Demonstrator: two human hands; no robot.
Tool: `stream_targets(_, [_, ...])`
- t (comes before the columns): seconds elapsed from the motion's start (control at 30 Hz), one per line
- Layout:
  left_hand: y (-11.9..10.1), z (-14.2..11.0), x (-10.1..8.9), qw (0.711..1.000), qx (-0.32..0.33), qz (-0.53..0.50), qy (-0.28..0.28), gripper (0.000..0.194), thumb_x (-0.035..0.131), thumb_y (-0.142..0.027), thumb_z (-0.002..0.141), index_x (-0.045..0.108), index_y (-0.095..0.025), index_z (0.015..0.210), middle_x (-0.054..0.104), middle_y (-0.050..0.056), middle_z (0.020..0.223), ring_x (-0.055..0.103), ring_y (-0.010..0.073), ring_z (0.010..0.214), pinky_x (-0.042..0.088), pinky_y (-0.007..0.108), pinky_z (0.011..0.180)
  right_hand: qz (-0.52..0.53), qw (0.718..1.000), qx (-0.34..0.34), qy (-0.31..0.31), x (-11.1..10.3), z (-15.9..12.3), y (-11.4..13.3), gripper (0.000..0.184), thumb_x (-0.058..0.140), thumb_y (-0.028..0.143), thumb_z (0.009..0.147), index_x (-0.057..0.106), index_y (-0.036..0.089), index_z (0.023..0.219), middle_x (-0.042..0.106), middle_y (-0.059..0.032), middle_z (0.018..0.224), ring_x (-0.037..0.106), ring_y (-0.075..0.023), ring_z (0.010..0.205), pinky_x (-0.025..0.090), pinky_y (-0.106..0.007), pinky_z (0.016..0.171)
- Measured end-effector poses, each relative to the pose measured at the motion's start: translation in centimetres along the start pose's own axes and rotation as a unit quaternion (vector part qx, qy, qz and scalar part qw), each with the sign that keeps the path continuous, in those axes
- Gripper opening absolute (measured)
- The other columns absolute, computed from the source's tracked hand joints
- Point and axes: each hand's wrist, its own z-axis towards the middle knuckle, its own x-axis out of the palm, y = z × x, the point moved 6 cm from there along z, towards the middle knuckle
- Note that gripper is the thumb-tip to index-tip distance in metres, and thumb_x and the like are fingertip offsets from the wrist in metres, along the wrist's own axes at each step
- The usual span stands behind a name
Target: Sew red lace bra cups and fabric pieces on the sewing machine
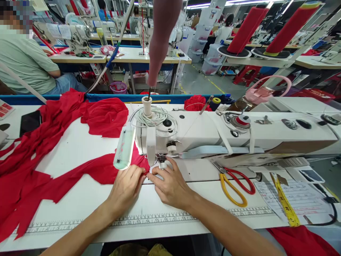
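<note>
A white sewing machine (202, 133) lies across the table (80, 149), its needle and presser foot (161, 160) at the centre. Red fabric (87, 170) runs from the left under the foot. My left hand (127, 186) pinches the red fabric just left of the foot, fingers closed. My right hand (170, 185) rests on the table in front of the foot, its fingertips pressed on the fabric's edge beside my left hand's fingers.
Scissors (234, 183) with red and yellow handles and a yellow tape measure (283, 201) on a printed sheet lie to the right. More red fabric (106, 115) is piled behind. A person in a green shirt (25, 65) sits at the far left. Red thread cones (246, 30) stand behind.
</note>
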Motion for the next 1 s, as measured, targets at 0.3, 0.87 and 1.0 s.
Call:
stream_targets(0.3, [3.8,1.7,-1.4,0.992,-0.105,-0.056,-0.050,0.021,0.037,-0.026,0.104,0.054,-0.019,0.095,0.060,0.005,0.085,0.058,0.0223,0.078,0.045,0.035,0.072,-0.015,1.000,0.023,0.009,0.5,0.2,-0.5,0.037,0.052,0.008,0.085,0.067,0.015,0.118,0.066,-0.0065,0.094,0.052,-0.0217,0.089,0.023,-0.051,0.114])
stream_targets(0.87, [0.1,0.1,-0.9,0.999,0.010,0.033,-0.027,0.017,0.044,-0.011,0.100,0.058,-0.017,0.091,0.062,0.006,0.086,0.052,0.0209,0.079,0.036,0.035,0.072,-0.046,0.999,0.019,0.020,0.8,0.2,0.2,0.037,0.055,0.010,0.088,0.063,0.017,0.124,0.067,-0.0073,0.104,0.054,-0.0238,0.095,0.020,-0.052,0.114])
stream_targets(1.0, [-0.4,0.2,-0.5,0.999,0.005,0.042,-0.021,0.027,0.038,-0.006,0.099,0.058,-0.018,0.085,0.057,0.005,0.077,0.047,0.0207,0.072,0.033,0.035,0.068,-0.054,0.998,0.008,0.017,0.7,0.0,0.3,0.030,0.056,0.012,0.089,0.065,0.015,0.118,0.067,-0.0083,0.104,0.055,-0.0232,0.094,0.020,-0.052,0.115])
